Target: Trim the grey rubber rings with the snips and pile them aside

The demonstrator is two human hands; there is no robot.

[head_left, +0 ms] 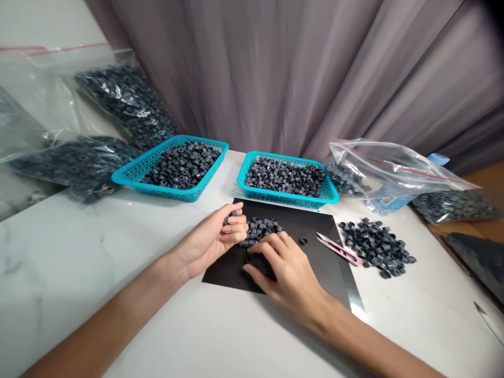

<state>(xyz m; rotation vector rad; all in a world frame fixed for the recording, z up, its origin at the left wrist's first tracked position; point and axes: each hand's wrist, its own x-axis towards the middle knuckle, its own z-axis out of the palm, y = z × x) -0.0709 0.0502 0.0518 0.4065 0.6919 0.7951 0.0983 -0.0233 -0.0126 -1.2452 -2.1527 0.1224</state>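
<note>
My left hand [224, 231] is curled, palm turned up, around a small dark grey plastic piece [233, 214] that shows between thumb and fingers; whether more lie inside is hidden. Just right of it, a heap of small grey ring-like pieces [263, 227] sits on a black mat [315, 278]. Over the mat's near part hovers or rests my right hand [285, 262], palm down, thumb and bent fingers apart. Dark pieces lie near its fingertips, but I see none gripped. A single ring [303, 241] lies right of the heap, beside pink-handled thread snips [338, 249].
Two turquoise baskets [157, 194] [291, 199] full of grey pieces stand at the back. Another pile of pieces [378, 247] lies right of the mat. Filled clear bags [129, 105] [457, 205] flank both sides, with a bottle [388, 202] at right. A grey curtain [255, 73] hangs behind.
</note>
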